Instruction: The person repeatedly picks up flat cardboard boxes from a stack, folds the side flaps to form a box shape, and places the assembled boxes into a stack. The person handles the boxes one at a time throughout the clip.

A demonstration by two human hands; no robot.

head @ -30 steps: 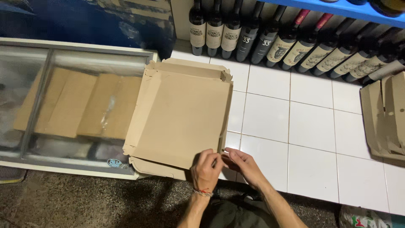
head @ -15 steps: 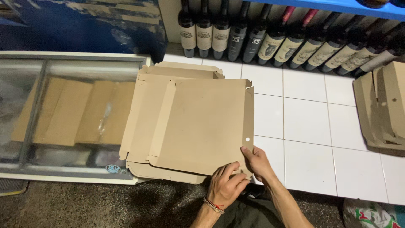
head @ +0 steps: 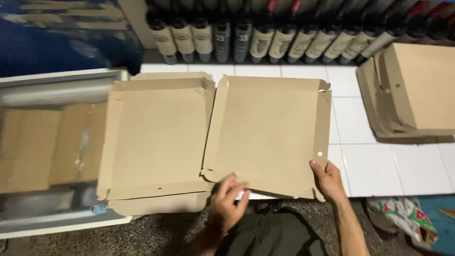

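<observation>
A flat brown cardboard box blank (head: 265, 132) lies opened out, its right half over the white tiled counter (head: 379, 166) and its left half (head: 156, 142) over a stack of more blanks. My right hand (head: 327, 180) holds the right half's near right corner, beside a small round hole. My left hand (head: 230, 201) touches the near edge of that half, fingers curled under it.
A row of dark bottles (head: 265, 42) lines the back wall. A pile of folded cardboard boxes (head: 412, 90) sits at the right. At the left is a glass-topped chest (head: 47, 151) with cardboard sheets inside. A crumpled coloured bag (head: 403, 215) lies at the lower right.
The top cardboard blank has been unfolded to the right and now lies open in two halves. Both hands moved apart along its near edge.
</observation>
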